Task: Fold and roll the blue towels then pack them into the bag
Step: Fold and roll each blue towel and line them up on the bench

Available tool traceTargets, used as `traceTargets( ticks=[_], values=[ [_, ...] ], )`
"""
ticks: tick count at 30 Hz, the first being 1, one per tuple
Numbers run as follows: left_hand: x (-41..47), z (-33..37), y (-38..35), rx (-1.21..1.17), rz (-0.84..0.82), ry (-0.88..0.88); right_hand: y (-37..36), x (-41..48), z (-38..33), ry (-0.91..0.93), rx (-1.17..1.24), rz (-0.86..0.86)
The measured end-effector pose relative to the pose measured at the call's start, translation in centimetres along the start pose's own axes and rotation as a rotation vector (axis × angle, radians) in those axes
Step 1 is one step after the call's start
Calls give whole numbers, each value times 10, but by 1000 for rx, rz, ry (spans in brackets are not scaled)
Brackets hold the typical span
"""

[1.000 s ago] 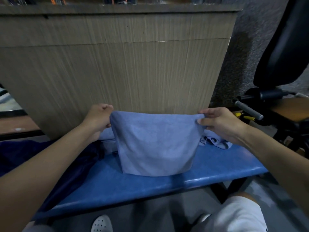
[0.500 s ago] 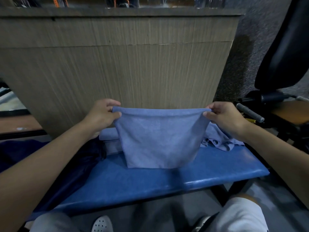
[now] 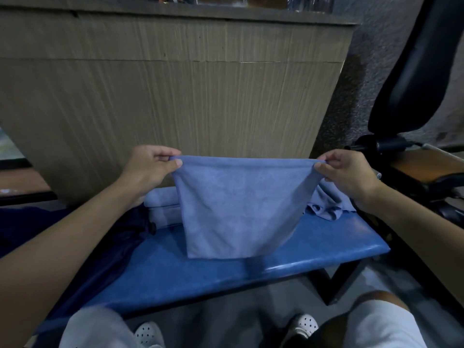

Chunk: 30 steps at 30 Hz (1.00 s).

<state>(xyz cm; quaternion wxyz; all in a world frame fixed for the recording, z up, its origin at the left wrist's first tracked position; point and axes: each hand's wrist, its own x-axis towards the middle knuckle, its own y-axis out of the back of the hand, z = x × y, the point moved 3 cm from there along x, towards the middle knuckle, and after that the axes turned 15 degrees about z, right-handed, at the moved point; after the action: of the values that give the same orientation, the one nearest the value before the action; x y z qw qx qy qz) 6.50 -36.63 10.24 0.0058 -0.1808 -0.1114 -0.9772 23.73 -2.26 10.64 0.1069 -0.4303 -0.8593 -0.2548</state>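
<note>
- Across the background, a wooden counter front (image 3: 175, 96) rises behind a blue bench (image 3: 200, 280).
- Over the bench hangs a blue towel (image 3: 238, 204), stretched flat between both hands.
- Behind it lie a rolled towel (image 3: 160, 197) at left and a crumpled towel (image 3: 329, 207) at right.
- Left hand (image 3: 148, 169) and right hand (image 3: 349, 174) each pinch a top corner.

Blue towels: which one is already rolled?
The rolled towel lying on the bench below the left hand. The held towel hangs flat; the crumpled towel lies loose at right.
</note>
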Motion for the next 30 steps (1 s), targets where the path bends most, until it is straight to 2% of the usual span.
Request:
traceTargets(
  ticks=[7,11,17,19,25,28,30],
  values=[
    [-2,-4,-6,123,-30,-58,23,-20,-1,71,-114,10],
    [4,2,-15,199,-114,-140,32,-27,3,174,-298,-24],
    [18,2,-46,45,-313,119,35,8,23,76,-240,-40],
    [27,4,-61,13,-282,113,31,26,29,45,-191,-11],
    [53,33,-92,-157,-1,-77,26,70,36,16,44,191],
    [51,42,-93,-199,7,-194,34,72,36,52,81,225],
    [36,41,-93,-148,-11,-253,42,63,43,50,81,224]
  ],
)
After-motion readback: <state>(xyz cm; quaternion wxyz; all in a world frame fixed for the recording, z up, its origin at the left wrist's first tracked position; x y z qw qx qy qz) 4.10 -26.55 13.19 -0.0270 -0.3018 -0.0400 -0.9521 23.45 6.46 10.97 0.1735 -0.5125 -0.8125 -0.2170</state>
